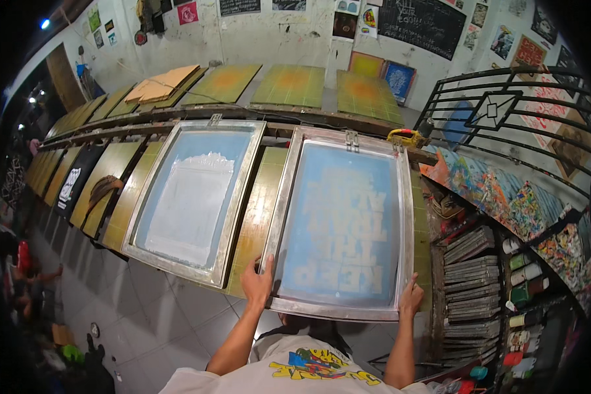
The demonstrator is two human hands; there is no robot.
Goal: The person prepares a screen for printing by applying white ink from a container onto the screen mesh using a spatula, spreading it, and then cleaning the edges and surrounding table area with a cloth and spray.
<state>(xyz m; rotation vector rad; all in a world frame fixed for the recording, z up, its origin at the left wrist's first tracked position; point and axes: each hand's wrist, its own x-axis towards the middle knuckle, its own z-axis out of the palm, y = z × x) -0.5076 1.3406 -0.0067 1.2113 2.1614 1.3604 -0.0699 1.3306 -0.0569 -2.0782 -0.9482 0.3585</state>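
A screen-printing frame with blue mesh and pale block lettering lies in front of me, its far end at a metal hinge clamp. My left hand is closed on its near left corner, thumb up along the side rail. On the near right corner my right hand grips the side rail in the same way. Left of it, a second screen-printing frame rests over another board, a grey-white layer spread across its blue mesh. Whatever lies under the held frame is mostly hidden.
Greenish printing boards line both sides of a long rack. A black printed shirt lies on one at left. On the right stand a paint-splattered panel, stacked frames and ink pots. A black metal railing is behind.
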